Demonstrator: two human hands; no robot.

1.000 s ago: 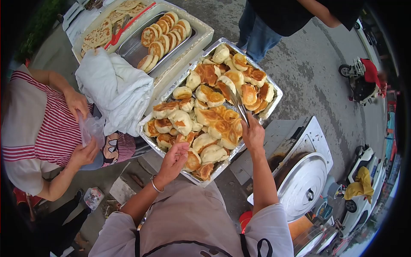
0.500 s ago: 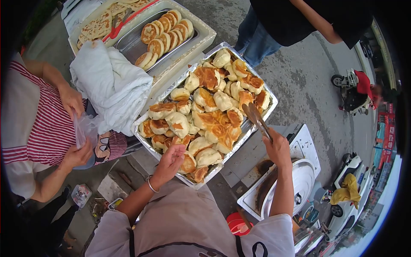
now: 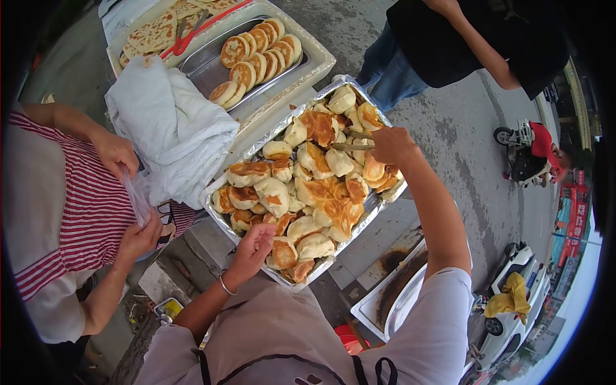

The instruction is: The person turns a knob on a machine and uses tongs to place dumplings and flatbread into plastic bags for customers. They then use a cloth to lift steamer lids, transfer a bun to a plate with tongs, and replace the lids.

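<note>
Grey road (image 3: 443,122) around us. Our right hand (image 3: 394,147) closes round metal tongs (image 3: 350,147), tips at browned buns (image 3: 330,196) in foil-lined tray (image 3: 360,230). Our left hand (image 3: 253,250) loose, fingers half-curled, by tray's near edge. Left: white cloth (image 3: 170,122), person (image 3: 90,199) holding plastic bag (image 3: 136,196).

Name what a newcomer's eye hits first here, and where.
First, the foil-lined tray heaped with browned buns in mid-view, where the right hand grips metal tongs at its upper right side. Next, the bulky white cloth to the tray's left, and the red-and-white striped apron on the person at the left edge. Then the round flat cakes in rows on a metal tray at upper left.
</note>
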